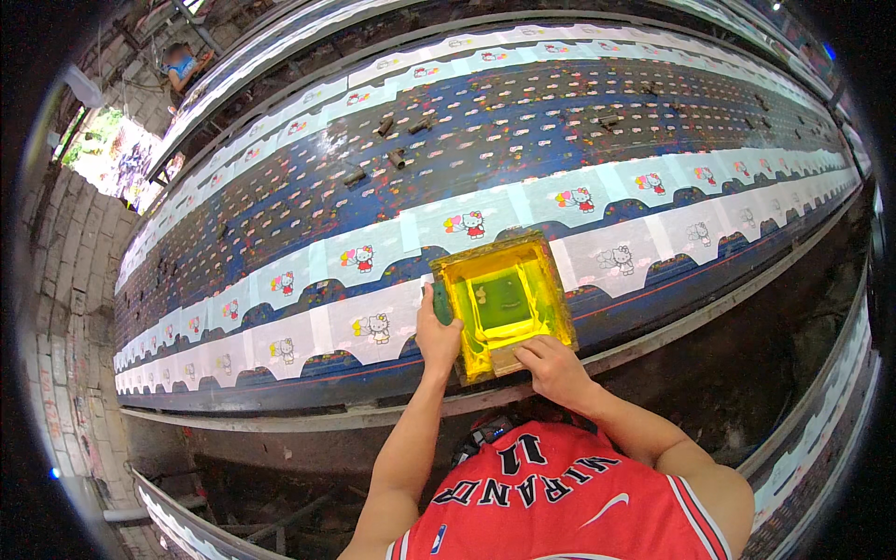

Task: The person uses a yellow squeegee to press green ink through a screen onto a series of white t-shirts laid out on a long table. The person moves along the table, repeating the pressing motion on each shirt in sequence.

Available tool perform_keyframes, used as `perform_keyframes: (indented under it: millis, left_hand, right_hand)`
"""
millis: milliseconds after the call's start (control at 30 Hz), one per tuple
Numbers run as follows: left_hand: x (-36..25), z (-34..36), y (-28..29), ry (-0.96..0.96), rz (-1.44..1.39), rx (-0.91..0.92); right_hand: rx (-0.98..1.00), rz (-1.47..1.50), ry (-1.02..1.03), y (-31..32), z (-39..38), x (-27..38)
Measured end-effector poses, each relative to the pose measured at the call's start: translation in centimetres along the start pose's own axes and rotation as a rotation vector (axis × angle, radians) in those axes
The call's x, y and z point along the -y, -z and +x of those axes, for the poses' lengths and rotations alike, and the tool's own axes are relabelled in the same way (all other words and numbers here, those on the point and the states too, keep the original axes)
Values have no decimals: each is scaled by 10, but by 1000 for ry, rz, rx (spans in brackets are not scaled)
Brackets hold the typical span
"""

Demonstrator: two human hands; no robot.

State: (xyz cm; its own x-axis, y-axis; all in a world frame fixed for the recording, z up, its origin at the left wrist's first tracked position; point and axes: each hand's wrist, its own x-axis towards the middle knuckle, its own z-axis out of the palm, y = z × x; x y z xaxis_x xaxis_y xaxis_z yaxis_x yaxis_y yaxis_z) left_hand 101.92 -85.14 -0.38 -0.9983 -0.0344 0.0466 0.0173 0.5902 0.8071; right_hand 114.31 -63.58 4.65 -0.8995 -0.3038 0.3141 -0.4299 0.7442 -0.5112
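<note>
A screen-printing frame [558, 280] lies over the near row of pale printed fabric pieces on the long table. Bright yellow ink surrounds its greenish mesh window [504, 301]. My left hand [438, 333] is closed on the frame's left side, thumb up, beside a dark green patch at the edge. My right hand [554, 370] is closed on a flat, light-brown squeegee [508, 358] at the frame's near end, inside the yellow ink. Left of the frame, a fabric piece [397, 329] bears a cartoon cat with yellow balloons; those to the right show mostly outlines.
A farther fabric row [510, 205] carries coloured cat prints. Several dark short rolls [397, 159] lie on the blue-black table surface [317, 168]. The table's near rail [308, 420] runs in front of me. Another person [179, 67] is at the far left.
</note>
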Motion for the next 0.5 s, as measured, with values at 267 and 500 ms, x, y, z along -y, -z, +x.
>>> perform_keyframes:
  millis: [267, 500]
  left_hand:
    - [9, -2, -2, -2, 78, -6]
    - [2, -2, 0, -5, 64, 21]
  right_hand:
    - [-97, -81, 121, -20, 14, -15]
    - [-98, -5, -2, -18, 134, -68]
